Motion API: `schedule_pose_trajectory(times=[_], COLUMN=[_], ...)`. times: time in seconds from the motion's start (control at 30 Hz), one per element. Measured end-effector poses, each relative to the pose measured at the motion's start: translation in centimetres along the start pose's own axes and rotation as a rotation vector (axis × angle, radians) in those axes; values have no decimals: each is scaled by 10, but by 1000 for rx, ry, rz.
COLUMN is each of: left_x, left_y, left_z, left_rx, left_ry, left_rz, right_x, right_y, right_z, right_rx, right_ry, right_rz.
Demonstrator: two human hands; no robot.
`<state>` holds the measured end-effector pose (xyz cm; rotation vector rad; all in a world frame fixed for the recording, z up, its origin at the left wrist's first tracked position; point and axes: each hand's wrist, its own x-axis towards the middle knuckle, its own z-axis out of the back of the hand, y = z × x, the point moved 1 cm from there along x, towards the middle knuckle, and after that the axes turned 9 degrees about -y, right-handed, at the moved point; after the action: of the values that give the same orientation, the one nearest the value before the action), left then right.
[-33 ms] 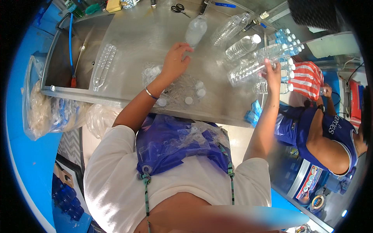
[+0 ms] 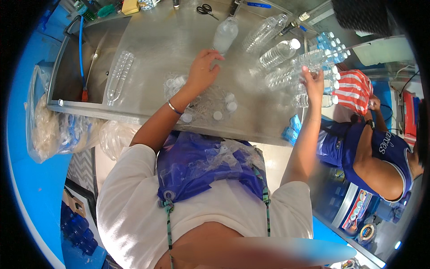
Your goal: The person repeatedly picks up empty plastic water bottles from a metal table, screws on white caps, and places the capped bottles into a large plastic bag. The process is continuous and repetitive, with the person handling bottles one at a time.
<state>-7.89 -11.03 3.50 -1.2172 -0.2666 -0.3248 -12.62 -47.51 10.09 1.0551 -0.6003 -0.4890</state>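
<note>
Bottles at a steel table (image 2: 150,49). The clear bottle (image 2: 280,81) is being shown at the table's right part, between the capped bottle (image 2: 275,55) and the table's near edge. Its right end is being covered by the fingers of the right hand (image 2: 314,84); whether a grip is being closed there or the wall merely touched cannot be told. By the left hand (image 2: 205,69) nothing is being gripped: its thumb and fingers are being held apart, loosely bent, just beside the lower end of the cloudy bottle (image 2: 225,32); contact there cannot be told.

Handling: the clear bottle is being judged light if unfilled, its fill being left uncertain by the glare. Thin, springy plastic is being suggested by the ribbed wall, so denting under a hard squeeze is being expected rather than breakage; slipping is being expected if the wall is wet. The firmest hold is being judged to be offered by the neck, or by the ribbed middle under a light grip.

Direction: the clear bottle's long axis is being carried from lower left to upper right, its neck end being hidden by the hand. Much the same slant is being followed by the capped bottle, its cap being pointed to the upper right.
</note>
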Motion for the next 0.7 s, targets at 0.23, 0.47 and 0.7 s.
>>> schedule_pose_trajectory(times=[0.23, 0.47, 0.7], left_x=[-2, -7, -4], left_y=[2, 1, -39], left_z=[-8, -3, -38], left_rx=[-47, -24, 0], left_ry=[47, 109, 174], left_rz=[-61, -46, -224], right_x=[8, -27, -6], right_y=[-8, 34, 66], right_z=[-38, -59, -110], right_rx=[-431, -301, -361], right_ry=[-225, -509, -190], right_rz=[260, 773, 865])
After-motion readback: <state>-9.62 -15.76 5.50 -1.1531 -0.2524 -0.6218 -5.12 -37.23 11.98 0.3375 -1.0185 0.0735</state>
